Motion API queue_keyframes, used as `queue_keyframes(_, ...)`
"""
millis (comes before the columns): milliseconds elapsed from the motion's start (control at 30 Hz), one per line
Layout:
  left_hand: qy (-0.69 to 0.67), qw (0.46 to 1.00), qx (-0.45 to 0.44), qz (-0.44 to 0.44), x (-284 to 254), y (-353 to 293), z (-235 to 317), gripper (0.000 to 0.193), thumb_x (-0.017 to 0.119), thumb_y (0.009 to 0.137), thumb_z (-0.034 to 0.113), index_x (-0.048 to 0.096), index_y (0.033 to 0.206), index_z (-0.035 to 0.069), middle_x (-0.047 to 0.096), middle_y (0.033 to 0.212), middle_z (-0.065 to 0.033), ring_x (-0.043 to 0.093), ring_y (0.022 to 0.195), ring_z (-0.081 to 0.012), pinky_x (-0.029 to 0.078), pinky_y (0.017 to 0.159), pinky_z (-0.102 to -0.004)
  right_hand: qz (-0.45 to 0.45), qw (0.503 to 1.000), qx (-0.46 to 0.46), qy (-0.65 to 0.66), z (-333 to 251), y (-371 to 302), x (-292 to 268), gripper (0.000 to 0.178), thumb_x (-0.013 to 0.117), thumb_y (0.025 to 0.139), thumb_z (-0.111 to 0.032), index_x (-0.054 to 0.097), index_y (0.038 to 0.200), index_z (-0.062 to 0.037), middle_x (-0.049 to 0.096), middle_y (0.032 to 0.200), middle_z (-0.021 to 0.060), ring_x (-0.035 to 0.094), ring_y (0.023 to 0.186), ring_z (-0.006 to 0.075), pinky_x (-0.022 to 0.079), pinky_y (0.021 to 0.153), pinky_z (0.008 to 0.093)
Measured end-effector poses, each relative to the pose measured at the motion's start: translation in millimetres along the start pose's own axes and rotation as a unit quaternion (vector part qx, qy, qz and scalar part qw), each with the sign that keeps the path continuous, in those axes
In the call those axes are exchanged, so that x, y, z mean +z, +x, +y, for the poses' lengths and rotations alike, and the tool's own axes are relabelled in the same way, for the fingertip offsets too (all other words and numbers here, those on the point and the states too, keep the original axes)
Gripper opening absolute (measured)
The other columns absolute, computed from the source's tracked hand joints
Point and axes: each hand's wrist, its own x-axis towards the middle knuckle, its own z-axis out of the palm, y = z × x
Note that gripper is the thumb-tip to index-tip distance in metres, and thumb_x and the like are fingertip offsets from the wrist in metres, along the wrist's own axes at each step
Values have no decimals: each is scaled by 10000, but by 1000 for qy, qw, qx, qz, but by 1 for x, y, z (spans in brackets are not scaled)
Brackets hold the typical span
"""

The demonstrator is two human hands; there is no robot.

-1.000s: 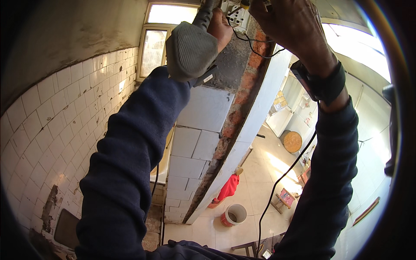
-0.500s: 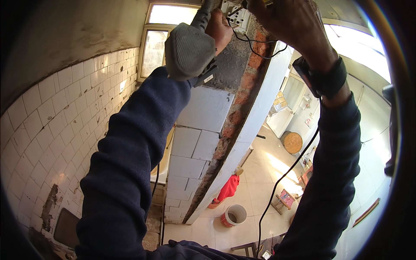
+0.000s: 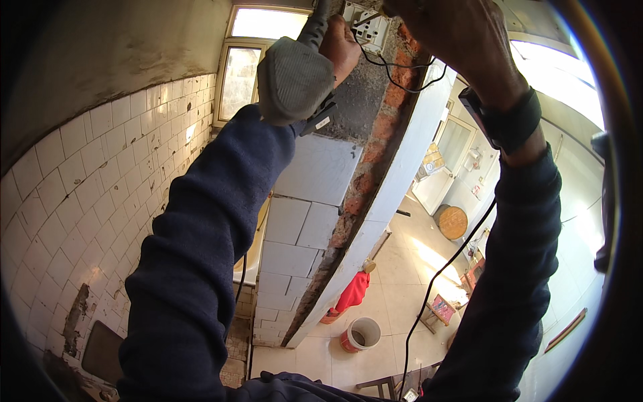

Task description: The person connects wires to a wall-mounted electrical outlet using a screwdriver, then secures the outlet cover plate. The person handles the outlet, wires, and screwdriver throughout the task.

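Observation:
A white socket panel (image 3: 367,28) with dark holes is set high on a rough cement and brick pillar. My left hand (image 3: 340,48) has its fingers curled at the panel's left edge, partly hidden by a grey plug (image 3: 295,80) that hangs close in front on a thick cord. Above and right of the panel, my right hand (image 3: 462,43) is closed, its fingers cut off by the top edge. From it a thin screwdriver shaft (image 3: 370,18) reaches across the panel. A thin black wire (image 3: 405,66) loops from the panel toward the right.
White tiles cover the pillar (image 3: 311,171) and left wall (image 3: 100,167). Down on the floor stand a bucket (image 3: 362,333), a red cloth (image 3: 353,291) and a small stool (image 3: 441,309). A black cable (image 3: 445,264) hangs beside my right arm. A window (image 3: 241,77) lies behind.
My right hand and wrist have shifted slightly to the right, and the screwdriver shaft shows a little more over the panel. My left hand stays at the panel. The plug has moved slightly.

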Motion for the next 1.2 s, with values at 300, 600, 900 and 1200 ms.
queue_keyframes(300,-37,999,34,-5,2,3,-11,60,658,834,79,685,794,43,677,716,-202,691,685,-410,548,603,-441,178,973,-133,64,15,2,31,259,712,903,-88,536,1065,9,618,894,196,636,765,360,521,657,429)
queue_keyframes(600,-39,998,42,-20,4,2,-18,49,668,825,82,688,804,42,706,728,-173,712,700,-385,563,624,-431,306,916,-98,239,27,1,21,214,566,908,55,540,1106,-24,584,945,112,611,767,206,533,663,334)
queue_keyframes(900,-88,992,-54,-68,-11,-3,5,69,652,828,77,705,824,33,710,744,-187,712,694,-368,557,643,-420,58,991,-75,-94,18,-47,118,118,647,876,-42,726,962,-24,671,1039,215,728,782,323,600,644,415)
queue_keyframes(1200,-53,996,-34,-55,-11,1,8,81,670,844,101,718,830,37,706,752,-197,711,703,-375,556,658,-427,32,990,-78,-111,25,-34,140,115,614,873,-28,716,878,24,713,947,241,741,751,347,592,605,422)
